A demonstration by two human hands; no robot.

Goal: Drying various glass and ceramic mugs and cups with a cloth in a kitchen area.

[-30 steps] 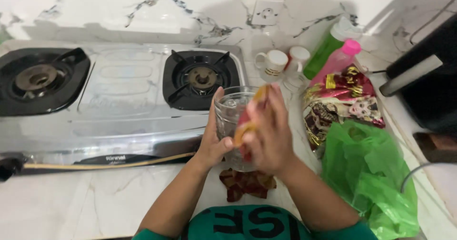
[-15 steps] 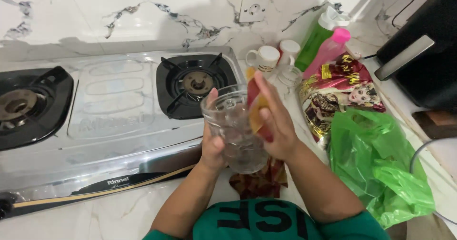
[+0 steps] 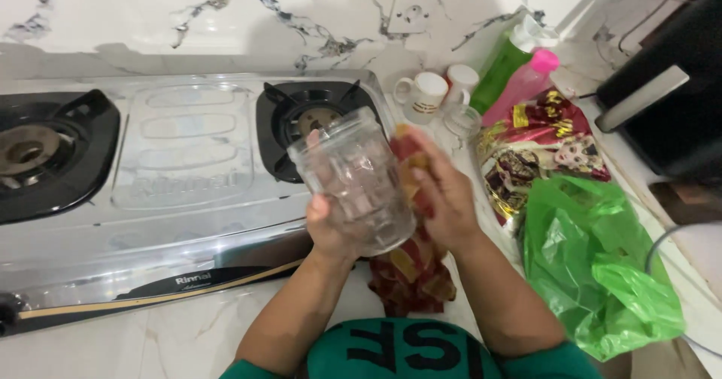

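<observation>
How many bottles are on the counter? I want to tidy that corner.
2. A green bottle leans against the back wall right of the stove, and a pink bottle leans beside it on its right. Others may hide behind the bags.

Single head view, looking steeply down and forward, close over counter (image 3: 188, 334); stove (image 3: 180, 176) left, wall (image 3: 226, 10) at top.
</observation>
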